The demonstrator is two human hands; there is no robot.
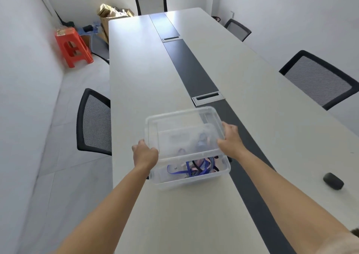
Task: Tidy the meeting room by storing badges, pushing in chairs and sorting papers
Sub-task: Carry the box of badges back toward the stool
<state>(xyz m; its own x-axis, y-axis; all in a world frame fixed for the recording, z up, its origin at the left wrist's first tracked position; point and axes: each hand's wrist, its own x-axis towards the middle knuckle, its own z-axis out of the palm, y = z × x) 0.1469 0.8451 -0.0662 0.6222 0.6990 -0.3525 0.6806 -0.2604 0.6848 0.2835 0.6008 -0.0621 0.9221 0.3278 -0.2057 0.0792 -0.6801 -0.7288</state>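
The 2 hands held a clear lid [184, 129] between them, the left hand [145, 154] curled round its left edge and the right hand [231, 139] round its right edge. Just below them a clear box [194, 180] stood on the bench [139, 82], with blue badge lanyards [196, 169] tangled inside, between the wrists.

A long white worktop [139, 79] runs from the bottom of the frame to the upper centre. A dark strip [190, 69] runs down its middle, with one silver cable hatch [208, 98] at mid-frame and another [170, 39] further up. A clear box [190, 180] stands on it at lower centre, its right end over the strip. A small dark oval thing [333, 181] lies at lower right, well apart from the box.
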